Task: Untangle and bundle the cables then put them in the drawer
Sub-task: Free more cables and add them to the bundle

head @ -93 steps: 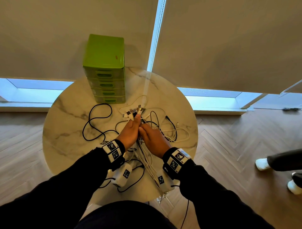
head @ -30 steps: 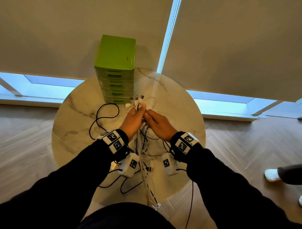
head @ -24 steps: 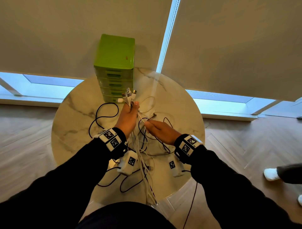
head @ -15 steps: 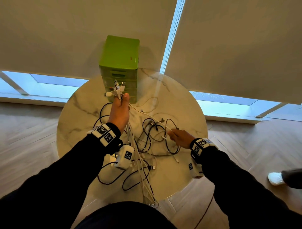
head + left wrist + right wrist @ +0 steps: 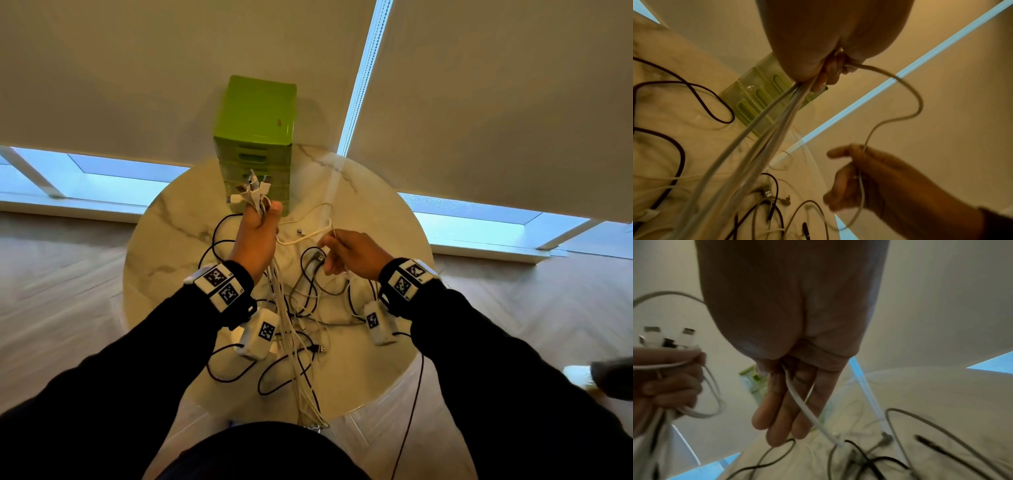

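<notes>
My left hand [image 5: 257, 233] is raised in front of the green drawer unit [image 5: 255, 137] and grips a bundle of white cables [image 5: 284, 308]. Their USB plugs [image 5: 251, 192] stick out above the fist, and the strands hang down past the table's front edge. My right hand [image 5: 342, 248] pinches one white cable [image 5: 295, 242] that loops across to the left hand. In the right wrist view that cable [image 5: 807, 412] runs down along my fingers [image 5: 777, 410]. Black cables [image 5: 308, 284] lie tangled on the marble table [image 5: 164, 246] below both hands.
All drawers of the green unit look closed, and it stands at the table's back edge against the window blinds. A black cable loop [image 5: 219, 236] lies left of my left wrist. Someone's shoe [image 5: 579, 375] is on the wooden floor at the right.
My hands have parted. The left has lifted the bundle up toward the drawers. The right dropped to the tangle at the right, then came up holding one white cable.
</notes>
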`<state>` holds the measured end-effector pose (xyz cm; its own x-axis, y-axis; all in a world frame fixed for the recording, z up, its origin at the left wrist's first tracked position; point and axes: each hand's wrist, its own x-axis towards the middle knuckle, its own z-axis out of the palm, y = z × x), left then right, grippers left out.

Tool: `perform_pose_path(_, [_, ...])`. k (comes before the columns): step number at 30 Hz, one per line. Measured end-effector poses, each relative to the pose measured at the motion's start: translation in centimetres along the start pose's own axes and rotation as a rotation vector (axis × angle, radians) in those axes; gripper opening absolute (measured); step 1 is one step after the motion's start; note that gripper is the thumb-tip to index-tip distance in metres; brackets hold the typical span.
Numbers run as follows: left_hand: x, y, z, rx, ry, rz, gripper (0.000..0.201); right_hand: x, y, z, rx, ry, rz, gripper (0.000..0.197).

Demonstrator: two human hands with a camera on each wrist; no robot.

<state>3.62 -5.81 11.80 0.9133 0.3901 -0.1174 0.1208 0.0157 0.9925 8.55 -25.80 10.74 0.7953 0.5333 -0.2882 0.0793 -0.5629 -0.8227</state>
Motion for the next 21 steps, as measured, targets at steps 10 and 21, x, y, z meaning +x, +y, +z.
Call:
perform_pose_path(10, [-0.6,-0.5,1.0,-0.016,-0.029,-0.017,0.019,-2.2,-4.5,-1.4,0.085,-0.029,-0.018,0.019])
perform_pose_path(21, [-2.9,0.2,7.7,0.015,-0.209,0.004,0.025,-8.9,-3.0,-2.4,-0.375,-0.186,-0.016,0.024])
